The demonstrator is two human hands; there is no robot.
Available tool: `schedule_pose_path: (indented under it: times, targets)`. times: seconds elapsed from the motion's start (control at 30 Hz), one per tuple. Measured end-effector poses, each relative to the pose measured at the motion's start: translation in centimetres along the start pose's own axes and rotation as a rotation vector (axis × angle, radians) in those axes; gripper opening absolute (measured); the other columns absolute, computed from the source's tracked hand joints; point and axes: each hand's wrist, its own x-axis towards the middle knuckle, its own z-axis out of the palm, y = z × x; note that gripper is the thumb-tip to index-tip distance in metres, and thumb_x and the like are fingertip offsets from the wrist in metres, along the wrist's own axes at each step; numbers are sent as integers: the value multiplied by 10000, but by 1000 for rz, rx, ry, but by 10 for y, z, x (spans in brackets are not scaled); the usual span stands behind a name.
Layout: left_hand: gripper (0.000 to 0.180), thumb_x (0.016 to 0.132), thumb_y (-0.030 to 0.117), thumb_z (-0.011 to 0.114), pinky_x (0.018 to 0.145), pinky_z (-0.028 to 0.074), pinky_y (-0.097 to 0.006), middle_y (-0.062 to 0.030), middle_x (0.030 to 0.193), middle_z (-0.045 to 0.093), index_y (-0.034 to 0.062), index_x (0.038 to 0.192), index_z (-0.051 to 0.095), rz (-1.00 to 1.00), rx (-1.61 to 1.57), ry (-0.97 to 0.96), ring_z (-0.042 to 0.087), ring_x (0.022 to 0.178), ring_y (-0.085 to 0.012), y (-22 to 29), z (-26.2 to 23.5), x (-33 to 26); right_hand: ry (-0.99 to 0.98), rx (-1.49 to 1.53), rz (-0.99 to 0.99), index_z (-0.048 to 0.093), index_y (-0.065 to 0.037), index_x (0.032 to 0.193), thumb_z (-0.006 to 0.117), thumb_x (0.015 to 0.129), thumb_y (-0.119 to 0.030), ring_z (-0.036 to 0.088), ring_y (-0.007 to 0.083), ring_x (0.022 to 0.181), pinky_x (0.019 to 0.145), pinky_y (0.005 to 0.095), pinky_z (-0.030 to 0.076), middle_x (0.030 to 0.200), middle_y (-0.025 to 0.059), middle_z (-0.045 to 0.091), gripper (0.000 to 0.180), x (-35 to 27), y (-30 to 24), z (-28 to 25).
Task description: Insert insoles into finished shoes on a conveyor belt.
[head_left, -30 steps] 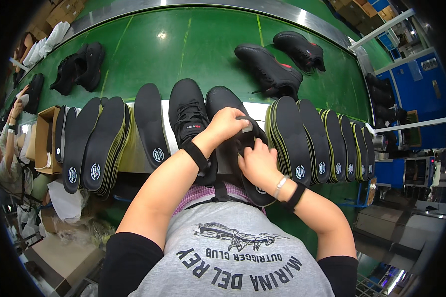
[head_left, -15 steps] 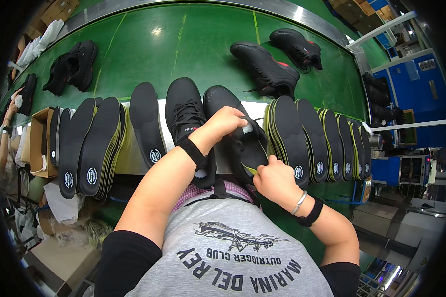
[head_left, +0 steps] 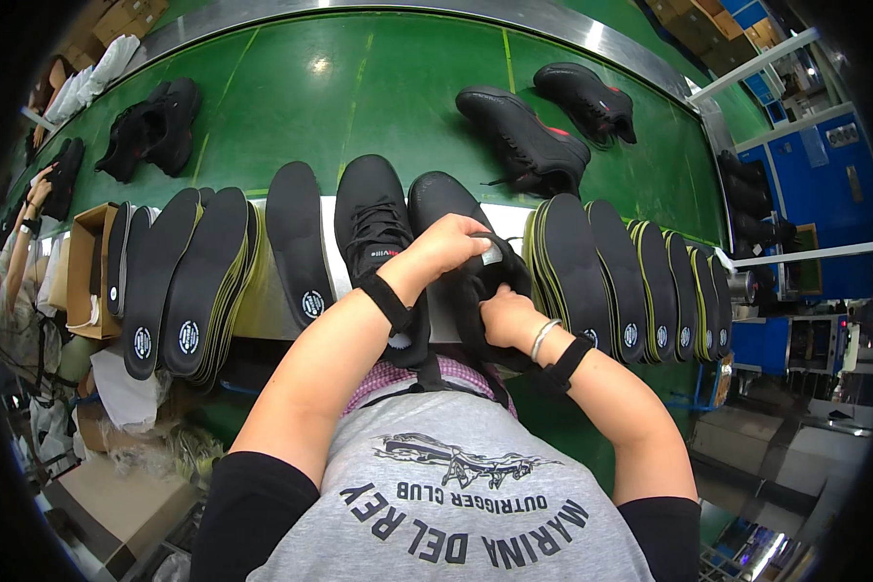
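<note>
In front of me a black shoe (head_left: pixel 441 197) lies with its toe pointing away. My left hand (head_left: pixel 451 242) is closed on its tongue (head_left: pixel 493 255), pulling it up at the opening. At the heel end my right hand (head_left: pixel 512 318) is closed round the collar, partly inside the opening, so some fingertips are hidden. The insole in this shoe is out of sight beneath that hand. Just left stands a second black shoe (head_left: pixel 371 204) with laces and a red tag, partly covered by my left forearm. Beside it lies a single black insole (head_left: pixel 294 228).
Stacks of black insoles with yellow-green edges stand at left (head_left: pixel 209 262) and right (head_left: pixel 577 262). Further black shoes rest on the green table (head_left: pixel 359 107), a pair at far right (head_left: pixel 524 136) and another far left (head_left: pixel 150 131). A cardboard box (head_left: pixel 89 262) and another person's arm (head_left: pixel 29 209) are at left.
My right hand has moved left and inward from the insole's yellow-green edge to the shoe's heel opening. That edge no longer shows. My left hand still keeps hold of the tongue.
</note>
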Motion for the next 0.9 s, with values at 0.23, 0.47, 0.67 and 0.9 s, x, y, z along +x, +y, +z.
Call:
schedule_pose_path:
  times: [0.23, 0.47, 0.67, 0.9]
  targets:
    - [259, 772, 99, 550, 734, 439, -259, -89, 861, 618, -19, 999, 595, 211, 165, 83, 561, 801, -150, -7, 6, -2, 244, -114, -12, 620, -26, 817, 477, 801, -152, 630, 245, 671, 551, 330, 499, 745, 135, 629, 191, -1, -8, 6]
    - [285, 749, 74, 576, 721, 447, -251, -78, 855, 613, 2, 1025, 575, 202, 83, 1, 558, 793, -124, 1, 3, -9, -67, 98, -157, 436, 80, 1042, 471, 726, -130, 617, 310, 740, 951, 506, 203, 728, 176, 628, 382, -58, -6, 1]
    - [434, 689, 183, 654, 772, 465, -321, -157, 1145, 466, 0, 1063, 534, 670, 250, 366, 579, 824, -236, 7, -1, -62, 217, 17, -120, 471, 95, 987, 519, 681, -94, 622, 302, 612, 967, 473, 221, 607, 147, 607, 363, -56, -11, 25]
    - [643, 667, 227, 681, 885, 378, -418, -180, 1141, 471, 54, 1212, 388, -81, 608, 1117, 443, 1070, -321, -87, -97, -115, 183, -96, -155, 502, 111, 1002, 546, 750, -258, 616, 287, 686, 937, 405, 303, 667, 151, 618, 449, -47, 23, 25]
